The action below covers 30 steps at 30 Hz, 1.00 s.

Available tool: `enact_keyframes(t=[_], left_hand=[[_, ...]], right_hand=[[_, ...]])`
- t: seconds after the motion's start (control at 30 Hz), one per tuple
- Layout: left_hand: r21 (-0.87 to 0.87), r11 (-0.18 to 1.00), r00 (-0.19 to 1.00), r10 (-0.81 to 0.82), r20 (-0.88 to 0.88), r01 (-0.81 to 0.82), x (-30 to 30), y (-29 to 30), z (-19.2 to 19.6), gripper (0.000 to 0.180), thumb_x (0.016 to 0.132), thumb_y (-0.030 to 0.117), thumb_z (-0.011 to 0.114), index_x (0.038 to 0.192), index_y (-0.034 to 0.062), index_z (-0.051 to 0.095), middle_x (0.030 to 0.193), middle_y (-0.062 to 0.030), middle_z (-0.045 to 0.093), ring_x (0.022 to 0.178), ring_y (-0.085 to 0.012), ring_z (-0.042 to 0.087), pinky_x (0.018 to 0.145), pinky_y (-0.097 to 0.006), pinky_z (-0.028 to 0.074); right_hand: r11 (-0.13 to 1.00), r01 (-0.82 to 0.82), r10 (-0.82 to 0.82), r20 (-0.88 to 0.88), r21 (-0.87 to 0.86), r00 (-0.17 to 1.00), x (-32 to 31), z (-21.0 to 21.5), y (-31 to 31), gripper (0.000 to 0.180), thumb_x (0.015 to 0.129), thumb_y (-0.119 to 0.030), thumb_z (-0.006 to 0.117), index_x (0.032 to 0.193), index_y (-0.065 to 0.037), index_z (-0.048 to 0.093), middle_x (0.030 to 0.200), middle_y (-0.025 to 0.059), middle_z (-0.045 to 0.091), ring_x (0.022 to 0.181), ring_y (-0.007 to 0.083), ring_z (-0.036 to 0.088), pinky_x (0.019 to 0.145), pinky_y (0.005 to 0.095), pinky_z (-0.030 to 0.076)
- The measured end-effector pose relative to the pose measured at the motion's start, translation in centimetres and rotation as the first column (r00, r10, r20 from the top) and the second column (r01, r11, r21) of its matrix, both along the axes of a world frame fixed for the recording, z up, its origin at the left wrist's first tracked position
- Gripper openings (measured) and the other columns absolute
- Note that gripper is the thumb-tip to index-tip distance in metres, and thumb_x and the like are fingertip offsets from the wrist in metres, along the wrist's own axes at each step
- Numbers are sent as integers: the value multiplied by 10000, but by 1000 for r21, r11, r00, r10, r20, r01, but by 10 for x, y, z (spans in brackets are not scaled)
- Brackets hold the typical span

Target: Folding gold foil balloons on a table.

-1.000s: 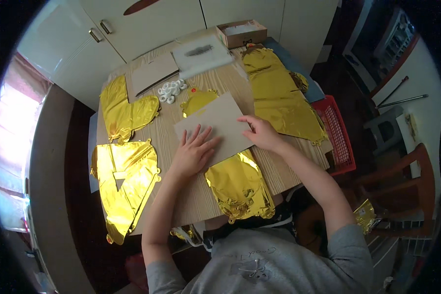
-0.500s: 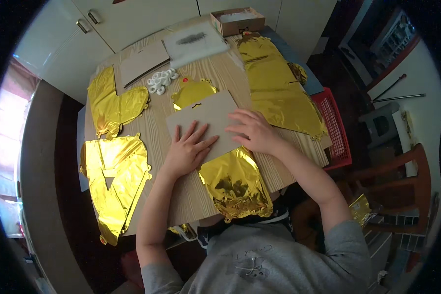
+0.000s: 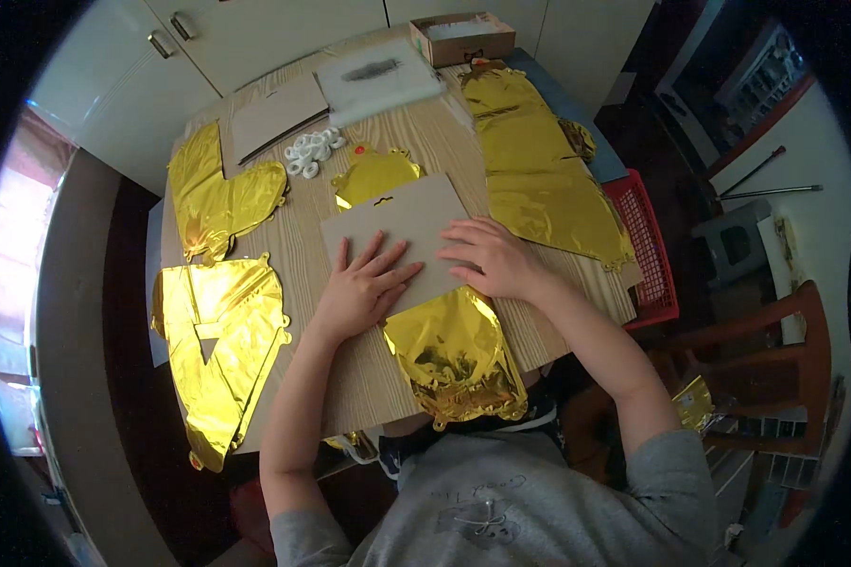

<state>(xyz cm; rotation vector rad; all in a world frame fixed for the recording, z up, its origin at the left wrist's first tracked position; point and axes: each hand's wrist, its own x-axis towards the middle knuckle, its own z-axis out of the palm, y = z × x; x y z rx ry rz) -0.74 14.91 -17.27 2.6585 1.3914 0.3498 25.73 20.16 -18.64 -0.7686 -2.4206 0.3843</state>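
A grey cardboard sheet (image 3: 402, 222) lies flat over a gold foil balloon (image 3: 454, 354) on the wooden table (image 3: 350, 378). The balloon's top (image 3: 376, 175) sticks out beyond the sheet's far edge. My left hand (image 3: 361, 288) presses flat on the sheet's near left part, fingers spread. My right hand (image 3: 487, 257) rests on the sheet's near right edge, fingers bent. Neither hand grips anything.
More gold foil balloons lie at the left (image 3: 219, 194), near left (image 3: 219, 345) and right (image 3: 539, 165). A pile of white rings (image 3: 312, 151), a second cardboard sheet (image 3: 276, 118), a clear bag (image 3: 378, 77) and an open box (image 3: 461, 36) sit at the far edge. A red basket (image 3: 648, 250) stands right of the table.
Both hands slid toward me along the cardboard sheet, and my right hand moved from the sheet's far right corner to its near edge.
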Motion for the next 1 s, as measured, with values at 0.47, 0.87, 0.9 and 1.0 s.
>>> enact_keyframes(t=[0.47, 0.87, 0.9, 1.0], left_hand=[[50, 999, 999, -10, -48, 13, 2, -5, 4, 356, 924, 301, 541, 1275, 355, 575, 1419, -35, 466, 1366, -299, 357, 1085, -638, 189], [30, 999, 999, 31, -12, -30, 5, -37, 7, 351, 911, 284, 550, 1254, 350, 591, 1397, -51, 486, 1355, -314, 368, 1077, -644, 199], [34, 999, 1000, 27, -5, -26, 5, -37, 7, 349, 911, 283, 550, 1252, 346, 593, 1390, -53, 492, 1350, -315, 375, 1078, -643, 200], [43, 999, 1000, 14, 20, -14, 4, -35, 7, 345, 910, 279, 552, 1247, 336, 600, 1374, -56, 506, 1336, -315, 395, 1080, -638, 204]], right_hand=[[1000, -13, 13, 53, 3, 999, 1, -4, -1, 263, 802, -192, 681, 1056, -123, 686, 1241, 72, 589, 1221, 275, 496, 1055, 431, 368], [998, -49, 47, 38, 37, 998, -2, -2, -24, 220, 819, -221, 667, 1020, -136, 693, 1217, 67, 602, 1202, 269, 512, 1034, 414, 396], [998, -49, 47, 41, 44, 998, -2, -1, -24, 223, 818, -220, 668, 1023, -136, 691, 1219, 68, 600, 1200, 270, 513, 1031, 414, 398], [997, -50, 47, 47, 63, 998, -1, 2, -24, 234, 816, -219, 668, 1034, -134, 681, 1222, 73, 594, 1196, 275, 515, 1024, 416, 403]])
